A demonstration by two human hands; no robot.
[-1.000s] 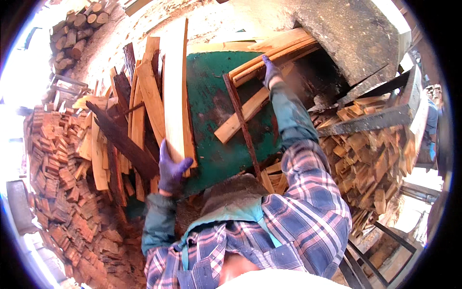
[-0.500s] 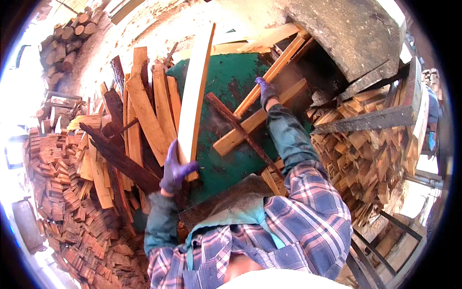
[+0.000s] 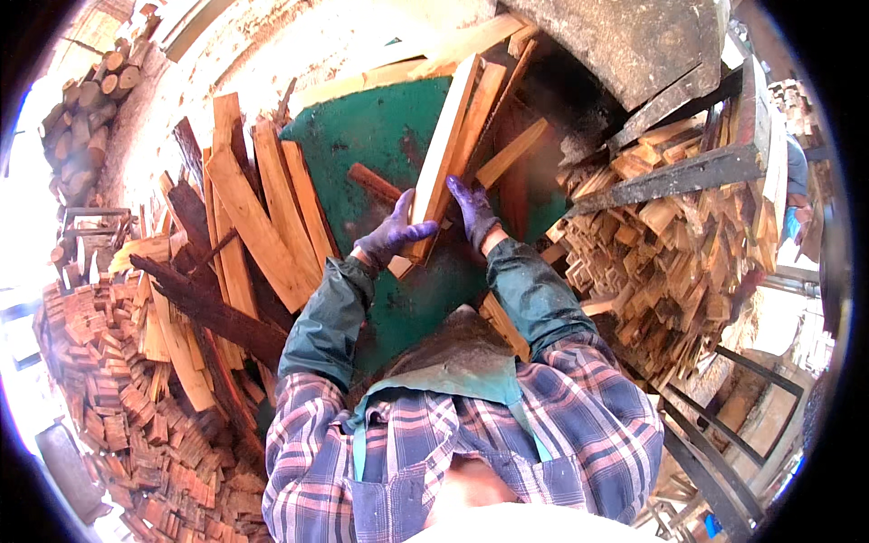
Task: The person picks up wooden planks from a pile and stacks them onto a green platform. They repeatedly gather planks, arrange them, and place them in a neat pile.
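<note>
My left hand [image 3: 395,233], in a purple glove, grips the near end of a long pale wooden plank [image 3: 444,145], its thumb across the end. Right alongside stands a browner plank [image 3: 482,113], its lower part close to my right hand [image 3: 472,215]. That hand, gloved too, has its fingers stretched up at the right side of the planks; whether it bears on them is hard to tell. Beneath lies a green surface [image 3: 339,154]. A dark reddish stick [image 3: 371,181] lies left of the planks, and another light plank [image 3: 513,154] to the right.
Several long slabs [image 3: 262,217] lean together on the left, beside a dark bark-covered piece [image 3: 204,308]. Stacked split wood [image 3: 136,380] fills the far left. More cut wood [image 3: 670,262] sits at the right behind a dark metal bar [image 3: 670,185]. A large grey slab [image 3: 625,45] stands at the back right.
My left hand has carried the pale plank rightward, beside the browner wood. My right hand has drawn back and left to the planks' near end. The view has shifted slightly.
</note>
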